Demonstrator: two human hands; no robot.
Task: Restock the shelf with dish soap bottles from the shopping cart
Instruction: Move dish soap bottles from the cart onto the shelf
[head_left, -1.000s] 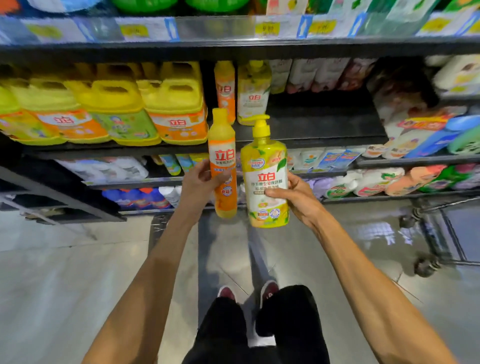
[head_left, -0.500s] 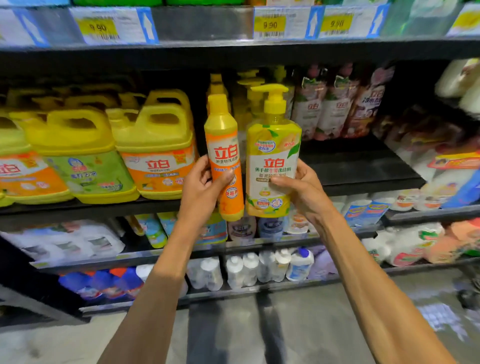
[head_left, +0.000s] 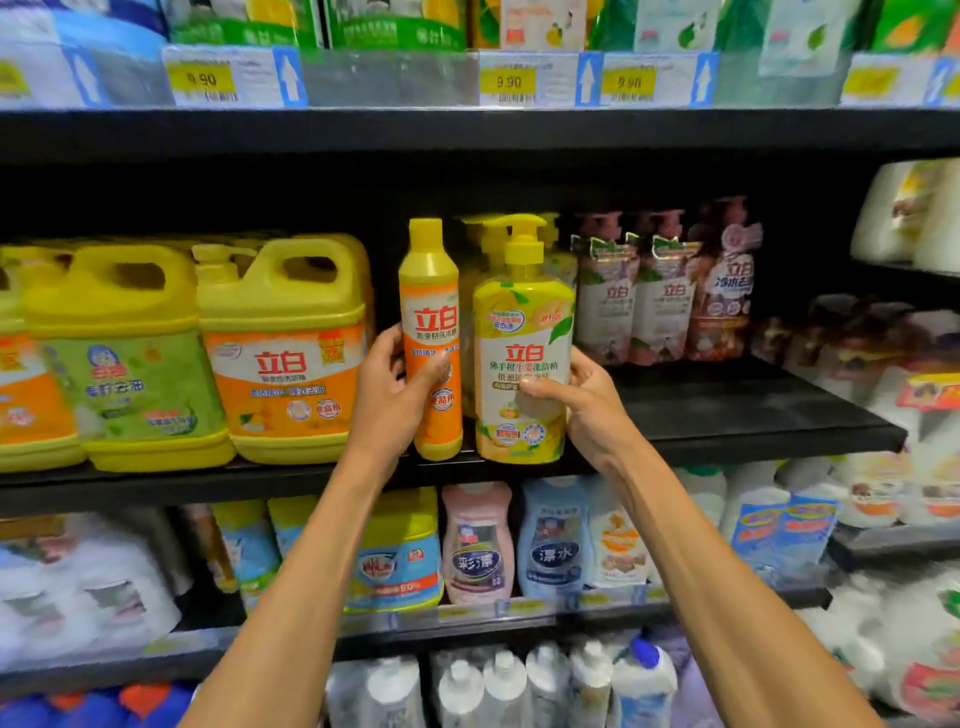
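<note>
My left hand (head_left: 390, 391) grips a slim orange dish soap bottle (head_left: 430, 312) with a yellow cap. My right hand (head_left: 582, 396) grips a wider yellow pump bottle (head_left: 523, 332) with a white label. Both bottles stand upright, side by side, with their bases at the front edge of the black middle shelf (head_left: 753, 415). More yellow pump bottles (head_left: 480, 249) stand right behind them on the same shelf. The shopping cart is out of view.
Big yellow soap jugs (head_left: 283, 348) fill the shelf to the left. Refill pouches (head_left: 660, 291) stand to the right, with bare shelf in front of them. Price tags (head_left: 509, 80) line the shelf above. Lower shelves hold other bottles (head_left: 478, 540) and packs.
Both hands have carried the two bottles up and forward from below the shelf to the middle shelf's front edge. The view has moved closer to the shelf.
</note>
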